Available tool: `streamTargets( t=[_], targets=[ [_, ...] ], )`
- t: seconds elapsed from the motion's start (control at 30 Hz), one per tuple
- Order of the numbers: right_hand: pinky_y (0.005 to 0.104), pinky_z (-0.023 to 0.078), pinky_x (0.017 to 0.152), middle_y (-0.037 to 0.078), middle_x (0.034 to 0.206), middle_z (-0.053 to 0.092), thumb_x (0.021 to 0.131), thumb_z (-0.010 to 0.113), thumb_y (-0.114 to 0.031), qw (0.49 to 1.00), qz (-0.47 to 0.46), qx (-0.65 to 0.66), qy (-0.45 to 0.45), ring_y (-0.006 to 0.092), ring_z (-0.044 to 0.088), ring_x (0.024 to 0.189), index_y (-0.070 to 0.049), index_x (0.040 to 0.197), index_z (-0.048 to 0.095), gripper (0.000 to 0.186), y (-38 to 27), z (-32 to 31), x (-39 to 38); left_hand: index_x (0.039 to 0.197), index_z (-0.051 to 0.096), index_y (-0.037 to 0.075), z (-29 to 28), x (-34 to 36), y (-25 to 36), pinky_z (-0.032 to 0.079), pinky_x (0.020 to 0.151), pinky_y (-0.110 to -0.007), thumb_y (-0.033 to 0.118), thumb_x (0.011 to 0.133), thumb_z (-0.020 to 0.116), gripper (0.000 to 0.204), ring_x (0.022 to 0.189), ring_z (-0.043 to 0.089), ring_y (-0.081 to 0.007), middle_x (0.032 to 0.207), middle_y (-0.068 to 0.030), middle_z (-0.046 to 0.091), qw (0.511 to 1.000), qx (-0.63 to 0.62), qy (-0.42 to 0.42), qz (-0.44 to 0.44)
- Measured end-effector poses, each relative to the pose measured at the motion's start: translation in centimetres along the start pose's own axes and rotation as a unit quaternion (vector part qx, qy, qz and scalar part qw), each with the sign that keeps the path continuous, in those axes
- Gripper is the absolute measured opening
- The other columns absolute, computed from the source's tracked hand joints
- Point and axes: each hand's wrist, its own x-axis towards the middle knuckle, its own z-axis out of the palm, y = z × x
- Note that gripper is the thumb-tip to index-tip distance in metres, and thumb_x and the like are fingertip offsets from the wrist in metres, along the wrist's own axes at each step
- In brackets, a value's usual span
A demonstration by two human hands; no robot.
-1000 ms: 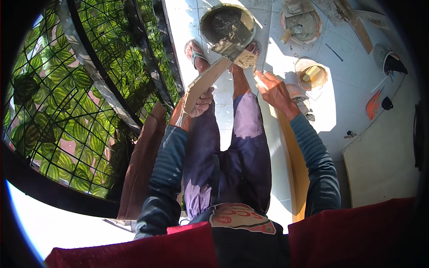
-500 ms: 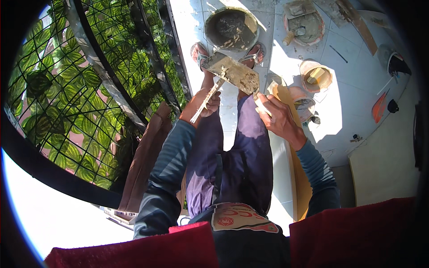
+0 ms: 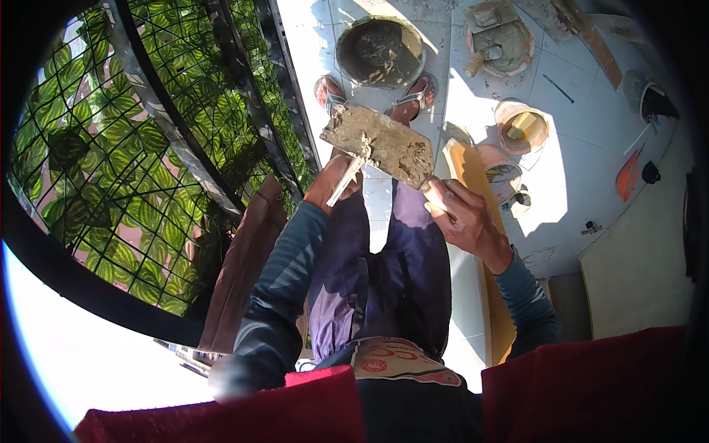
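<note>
A flat, mortar-smeared trowel [image 3: 388, 148] with a grey-brown rectangular face lies tilted in front of my knees. My right hand [image 3: 465, 218] is closed on its lower right corner, fingers bent around the grip end, which the fingers mostly hide. My left hand [image 3: 332, 181] is wrapped around a pale, rough-ended strip that looks like wood [image 3: 346, 181]. The strip's upper end touches the trowel face, where a clump of wet mortar [image 3: 364, 148] sits. Part of the left fingers is hidden behind the strip and trowel.
Beyond my sandalled feet stands a round tub [image 3: 380, 52] of mortar. Farther right are a second mortar basin [image 3: 509, 48], a bucket [image 3: 523, 127] and a wooden plank [image 3: 480, 214]. At left stands a black mesh frame [image 3: 173, 136] before leafy greenery.
The trowel has come lower and nearer to me, its face turned more toward view. Both hands moved slightly down with it, and the strip's end shows shorter now.
</note>
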Motion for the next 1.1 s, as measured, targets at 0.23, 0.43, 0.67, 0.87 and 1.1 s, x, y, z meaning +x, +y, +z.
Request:
streamTargets(
  t=[0.23, 0.43, 0.67, 0.87, 1.1],
  targets=[
    [0.0382, 0.053, 0.065, 0.019, 0.094, 0.061, 0.078, 0.065, -0.001, 0.996, -0.023, -0.004, 0.086, 0.0344, 0.064, 0.081, 0.004, 0.119, 0.054, 0.042, 3.0, 1.0, 2.3, 0.092, 0.046, 0.006, -2.1, -1.7, -1.9, 0.029, 0.032, -0.019, 0.028, 0.101, 0.039, 0.025, 0.040, 0.034, -0.0068, 0.060, 0.0013, 0.039, 0.991, 0.114, -0.019, -0.070],
    [0.0473, 0.051, 0.076, 0.021, 0.105, 0.059, 0.089, 0.058, -0.019, 0.989, 0.033, -0.110, 0.095, 0.0405, 0.062, 0.095, 0.000, 0.115, 0.054, 0.033, 17.2, 8.8, 10.1, 0.103, 0.048, 0.006, -2.4, -4.7, -3.8, 0.027, 0.037, -0.020, 0.032, 0.102, 0.039, 0.027, 0.043, 0.033, -0.0064, 0.059, 0.0036, 0.036, 0.996, 0.051, 0.047, -0.056],
    [0.0546, 0.047, 0.082, 0.028, 0.106, 0.059, 0.084, 0.056, -0.018, 0.950, 0.297, -0.087, 0.041, 0.0452, 0.057, 0.100, 0.002, 0.110, 0.055, 0.034, 25.3, 14.0, 18.9, 0.106, 0.049, 0.009, -1.1, -7.3, -3.1, 0.028, 0.036, -0.019, 0.030, 0.101, 0.044, 0.022, 0.043, 0.034, -0.0053, 0.061, 0.0051, 0.036, 0.994, 0.045, 0.086, -0.046],
    [0.0526, 0.038, 0.098, 0.029, 0.115, 0.057, 0.084, 0.053, -0.018, 0.940, 0.325, 0.101, 0.032, 0.0451, 0.047, 0.117, 0.001, 0.113, 0.054, 0.035, 20.4, 12.0, 15.4, 0.102, 0.056, 0.007, 5.1, -14.1, 0.2, 0.031, 0.043, -0.019, 0.032, 0.098, 0.052, 0.026, 0.051, 0.043, -0.0054, 0.069, 0.0030, 0.049, 0.962, 0.213, 0.140, 0.097],
    [0.0483, 0.040, 0.098, 0.036, 0.122, 0.050, 0.090, 0.056, -0.027, 0.932, 0.264, 0.129, 0.214, 0.0434, 0.047, 0.121, -0.005, 0.126, 0.053, 0.042, 21.2, 15.6, 5.6, 0.124, 0.054, -0.005, 21.2, -11.4, 6.0, 0.047, 0.082, -0.025, 0.032, 0.094, 0.059, 0.048, 0.095, 0.060, -0.0119, 0.109, -0.0082, 0.064, 0.884, 0.403, 0.063, 0.227]
  ],
)
